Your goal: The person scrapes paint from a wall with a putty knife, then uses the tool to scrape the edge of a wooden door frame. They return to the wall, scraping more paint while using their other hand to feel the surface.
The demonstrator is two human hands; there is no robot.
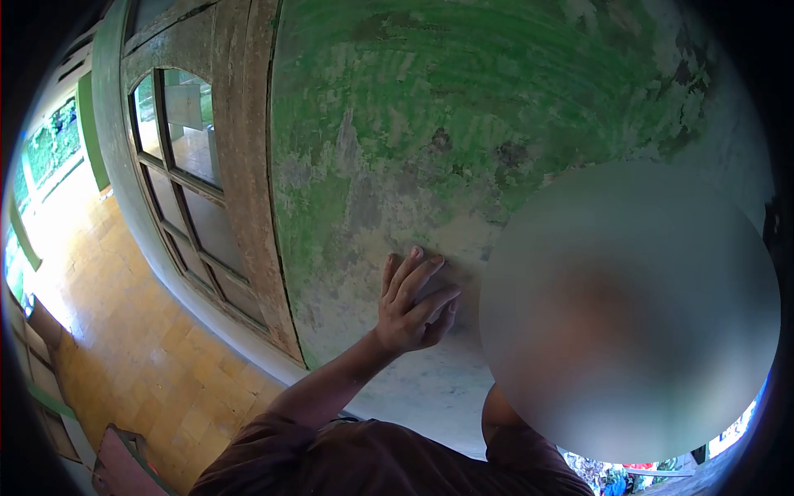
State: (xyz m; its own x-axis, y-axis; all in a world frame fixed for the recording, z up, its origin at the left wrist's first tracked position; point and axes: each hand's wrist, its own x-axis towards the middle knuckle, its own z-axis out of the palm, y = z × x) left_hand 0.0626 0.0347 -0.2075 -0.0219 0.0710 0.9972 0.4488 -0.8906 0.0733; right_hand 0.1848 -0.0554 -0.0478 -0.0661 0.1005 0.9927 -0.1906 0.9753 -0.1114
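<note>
My left hand rests against a wall with its fingers apart and slightly bent, and I see nothing held in it. Around it the wall is bare grey-white plaster, with worn, flaking green paint higher up. My right upper arm shows at the lower right. A large round blur covers the rest of that arm, so my right hand and anything in it are hidden.
Left of the wall stands a weathered wooden frame with a paned window. A yellow tiled floor runs along the left. A pinkish panel stands at the lower left, and colourful clutter lies at the lower right.
</note>
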